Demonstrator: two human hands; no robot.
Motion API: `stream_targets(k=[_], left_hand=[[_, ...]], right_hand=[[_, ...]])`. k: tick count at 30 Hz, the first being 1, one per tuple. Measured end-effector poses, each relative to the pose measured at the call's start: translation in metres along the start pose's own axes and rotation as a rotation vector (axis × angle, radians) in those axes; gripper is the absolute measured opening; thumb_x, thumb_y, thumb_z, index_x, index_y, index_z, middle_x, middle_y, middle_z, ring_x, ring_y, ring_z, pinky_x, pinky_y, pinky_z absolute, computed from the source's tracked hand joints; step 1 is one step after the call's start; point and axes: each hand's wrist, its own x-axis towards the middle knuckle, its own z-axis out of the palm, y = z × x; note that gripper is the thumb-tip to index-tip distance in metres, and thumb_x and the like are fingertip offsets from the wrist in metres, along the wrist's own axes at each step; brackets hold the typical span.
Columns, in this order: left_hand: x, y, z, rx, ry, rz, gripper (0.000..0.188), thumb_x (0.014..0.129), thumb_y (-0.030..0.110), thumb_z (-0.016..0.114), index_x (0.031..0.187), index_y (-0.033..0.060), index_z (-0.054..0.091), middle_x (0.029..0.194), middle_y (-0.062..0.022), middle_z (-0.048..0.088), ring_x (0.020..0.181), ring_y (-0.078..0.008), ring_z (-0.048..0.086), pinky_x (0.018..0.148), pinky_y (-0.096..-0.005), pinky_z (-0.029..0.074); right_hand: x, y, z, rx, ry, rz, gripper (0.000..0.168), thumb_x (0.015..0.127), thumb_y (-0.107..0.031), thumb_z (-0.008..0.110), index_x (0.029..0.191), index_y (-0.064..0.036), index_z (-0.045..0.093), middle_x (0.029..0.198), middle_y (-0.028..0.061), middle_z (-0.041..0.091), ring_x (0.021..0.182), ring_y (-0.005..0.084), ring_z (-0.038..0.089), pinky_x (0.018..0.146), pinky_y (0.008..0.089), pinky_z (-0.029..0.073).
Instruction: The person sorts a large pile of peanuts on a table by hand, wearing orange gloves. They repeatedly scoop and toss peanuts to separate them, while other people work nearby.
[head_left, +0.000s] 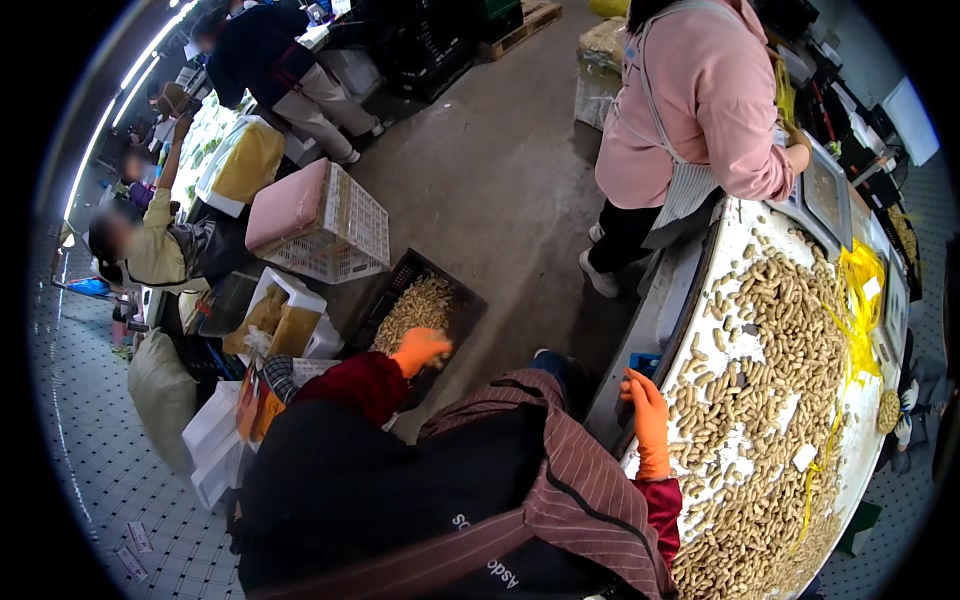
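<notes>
My left hand, in an orange glove, reaches over a black plastic crate. Peanuts in their shells fill part of that crate. A few peanuts show just below the blurred fingertips; whether the fingers hold them is unclear. On the right, my right hand, gloved in orange too, is raised at the near edge of a white-topped table. Its fingers are slightly apart and nothing shows in them. Many unshelled peanuts lie spread across this table beside it.
A person in a pink top stands at the table's far end by a scale. Yellow netting lies along the table. A white crate and foam boxes stand left. Other people work at a lit table behind.
</notes>
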Motion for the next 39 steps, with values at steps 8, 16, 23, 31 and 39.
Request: stream_targets(k=[8, 16, 23, 31, 39], left_hand=[[0.084, -0.018, -0.112, 0.916, 0.638, -0.045, 0.087, 0.061, 0.059, 0.077, 0.123, 0.0033, 0.054, 0.118, -0.0220, 0.062, 0.101, -0.0395, 0.063, 0.086, -0.0477, 0.050], [0.124, 0.124, 0.123, 0.408, -0.283, 0.306, 0.029, 0.089, 0.022, 0.067, 0.107, -0.0006, 0.068, 0.088, -0.0018, 0.066, 0.081, -0.0108, 0.061, 0.069, -0.0240, 0.048], [0.018, 0.193, 0.333, 0.685, -0.848, 1.195, 0.024, 0.084, 0.014, 0.069, 0.106, 0.0054, 0.068, 0.103, -0.0081, 0.064, 0.093, -0.0194, 0.063, 0.080, -0.0303, 0.049], [-0.020, 0.188, 0.444, 1.172, -1.428, 1.900, 0.078, 0.077, 0.044, 0.071, 0.144, 0.0195, 0.040, 0.150, -0.0125, 0.034, 0.138, -0.0370, 0.028, 0.114, -0.0519, 0.018], [0.037, 0.242, 0.547, 1.276, -1.362, 2.130, 0.068, 0.084, 0.046, 0.061, 0.146, 0.0256, 0.039, 0.154, -0.0089, 0.031, 0.144, -0.0318, 0.022, 0.116, -0.0548, 0.006]], right_hand=[[-0.026, 0.016, -0.030, 0.059, 0.183, 0.113, 0.032, 0.098, -0.021, 0.052, 0.122, -0.004, 0.063, 0.103, 0.0074, 0.067, 0.091, 0.0137, 0.062, 0.084, 0.0274, 0.048], [-0.099, 0.042, -0.100, 0.191, 0.934, -0.087, 0.031, 0.097, -0.019, 0.053, 0.119, 0.000, 0.063, 0.098, 0.0074, 0.068, 0.086, 0.0126, 0.061, 0.078, 0.0260, 0.048], [-0.194, 0.080, -0.079, 0.231, 1.242, 0.094, 0.030, 0.097, -0.016, 0.052, 0.118, 0.001, 0.064, 0.100, 0.0075, 0.067, 0.086, 0.0126, 0.061, 0.079, 0.0271, 0.050], [-0.215, 0.093, -0.027, 0.305, 1.410, 0.175, 0.031, 0.098, -0.019, 0.051, 0.120, 0.000, 0.063, 0.100, 0.0069, 0.067, 0.084, 0.0130, 0.059, 0.078, 0.0276, 0.048], [-0.199, 0.081, -0.017, 0.306, 1.486, 0.266, 0.028, 0.094, -0.016, 0.052, 0.116, -0.003, 0.066, 0.094, 0.0068, 0.067, 0.085, 0.0133, 0.062, 0.079, 0.0260, 0.048]])
